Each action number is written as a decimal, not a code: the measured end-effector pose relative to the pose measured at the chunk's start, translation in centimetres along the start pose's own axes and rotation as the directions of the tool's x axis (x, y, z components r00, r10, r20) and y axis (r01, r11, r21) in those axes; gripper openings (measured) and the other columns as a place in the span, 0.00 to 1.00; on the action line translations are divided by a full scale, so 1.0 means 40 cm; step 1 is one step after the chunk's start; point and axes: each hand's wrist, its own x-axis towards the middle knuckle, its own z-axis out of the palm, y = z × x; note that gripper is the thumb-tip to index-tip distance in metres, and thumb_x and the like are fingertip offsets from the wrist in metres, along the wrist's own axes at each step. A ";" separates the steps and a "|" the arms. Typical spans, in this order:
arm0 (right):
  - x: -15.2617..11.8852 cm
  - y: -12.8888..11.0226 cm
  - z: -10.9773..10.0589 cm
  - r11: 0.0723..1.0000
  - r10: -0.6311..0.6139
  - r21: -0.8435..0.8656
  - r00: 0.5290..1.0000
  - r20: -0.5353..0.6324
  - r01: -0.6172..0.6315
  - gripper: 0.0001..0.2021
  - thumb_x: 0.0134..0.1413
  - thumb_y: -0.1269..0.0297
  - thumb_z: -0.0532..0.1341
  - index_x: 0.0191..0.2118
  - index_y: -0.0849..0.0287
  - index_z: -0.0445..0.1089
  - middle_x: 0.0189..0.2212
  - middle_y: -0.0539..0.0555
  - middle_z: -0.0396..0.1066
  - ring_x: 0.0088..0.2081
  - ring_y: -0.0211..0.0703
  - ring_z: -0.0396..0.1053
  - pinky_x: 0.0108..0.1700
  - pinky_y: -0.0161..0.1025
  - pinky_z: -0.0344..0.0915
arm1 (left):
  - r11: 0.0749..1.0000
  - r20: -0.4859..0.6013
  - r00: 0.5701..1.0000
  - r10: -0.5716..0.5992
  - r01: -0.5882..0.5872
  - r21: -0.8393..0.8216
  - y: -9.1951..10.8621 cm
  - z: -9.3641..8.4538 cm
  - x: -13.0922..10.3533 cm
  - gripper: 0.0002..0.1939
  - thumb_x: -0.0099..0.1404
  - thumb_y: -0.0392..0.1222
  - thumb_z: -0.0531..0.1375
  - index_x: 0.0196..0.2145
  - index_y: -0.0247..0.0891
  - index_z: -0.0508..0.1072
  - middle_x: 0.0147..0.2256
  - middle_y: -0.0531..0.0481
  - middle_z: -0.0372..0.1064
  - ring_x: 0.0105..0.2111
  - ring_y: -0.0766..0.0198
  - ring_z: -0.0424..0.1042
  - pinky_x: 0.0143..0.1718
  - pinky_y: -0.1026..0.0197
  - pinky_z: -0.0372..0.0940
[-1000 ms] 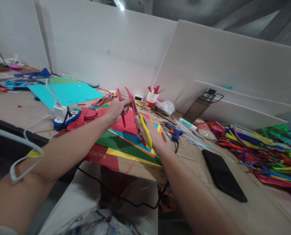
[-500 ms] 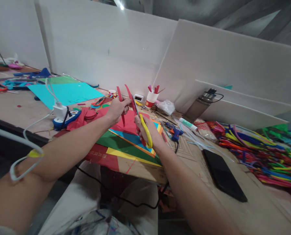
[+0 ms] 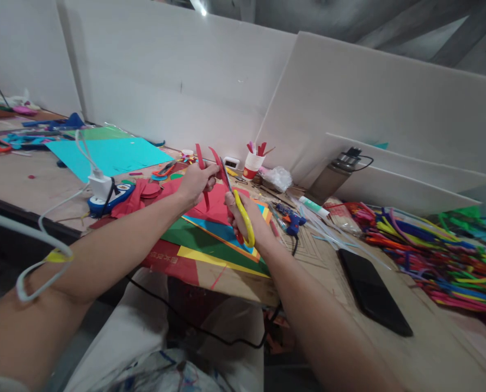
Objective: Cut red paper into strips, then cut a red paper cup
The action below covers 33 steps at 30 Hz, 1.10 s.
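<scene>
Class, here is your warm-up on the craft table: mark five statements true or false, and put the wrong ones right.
1. The right hand holds yellow-handled scissors. True.
2. The left hand holds red paper. True.
3. The paper cup near the white boards has nothing in it. False: red pieces stick up out of it.
4. The blue glue gun lies to the right of the right hand. True.
5. The black phone lies on top of the green paper. False: it lies on the brown surface, farther to the right.
</scene>
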 end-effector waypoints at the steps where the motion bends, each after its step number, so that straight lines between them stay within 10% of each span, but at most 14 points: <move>1: 0.000 -0.002 0.000 1.000 -0.001 0.002 1.000 -0.002 0.001 0.29 0.54 0.33 0.49 0.37 0.57 0.64 0.21 0.50 0.66 0.17 0.33 0.62 0.17 0.29 0.59 | 1.000 0.008 1.000 0.000 0.000 -0.002 0.000 0.000 0.000 0.14 0.55 0.33 0.61 0.19 0.37 0.58 0.14 0.60 0.51 0.12 0.78 0.50 0.14 0.71 0.42; 33: 0.002 -0.003 0.007 1.000 0.004 -0.014 0.999 -0.032 -0.005 0.28 0.55 0.34 0.50 0.37 0.58 0.66 0.18 0.48 0.64 0.15 0.33 0.60 0.15 0.28 0.55 | 0.995 0.012 0.997 -0.082 0.082 -0.058 0.011 -0.009 0.010 0.10 0.52 0.38 0.61 0.21 0.35 0.62 0.17 0.56 0.59 0.12 0.77 0.51 0.13 0.69 0.40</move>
